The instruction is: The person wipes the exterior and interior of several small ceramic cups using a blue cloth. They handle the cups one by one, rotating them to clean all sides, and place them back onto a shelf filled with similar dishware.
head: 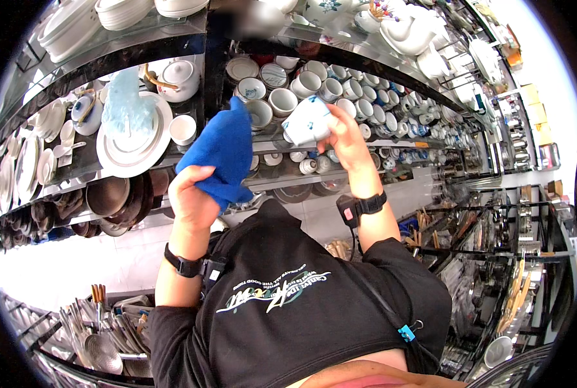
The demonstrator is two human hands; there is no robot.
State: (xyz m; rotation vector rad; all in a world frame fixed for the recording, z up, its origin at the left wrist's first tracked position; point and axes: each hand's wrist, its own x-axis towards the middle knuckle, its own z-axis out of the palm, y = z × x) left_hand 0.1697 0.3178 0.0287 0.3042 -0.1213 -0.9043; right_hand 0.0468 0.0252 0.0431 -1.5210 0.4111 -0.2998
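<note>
A bunched blue cloth (223,153) is gripped in my left hand (194,196), its upper end pointing up toward the shelf. My right hand (345,138) holds a white ceramic cup with blue floral marks (308,120), tilted on its side, by its right end. Cloth and cup are apart. Just behind them, rows of white and patterned cups (283,101) stand on a shelf, along with a few small bowls (252,88).
Left on the shelf are a stack of white plates (106,155), a teapot (178,80) and a single white cup (182,129). Dark bowls (108,196) sit below. Ladles and a skimmer (102,354) fill a rack at lower left; more racks line the right.
</note>
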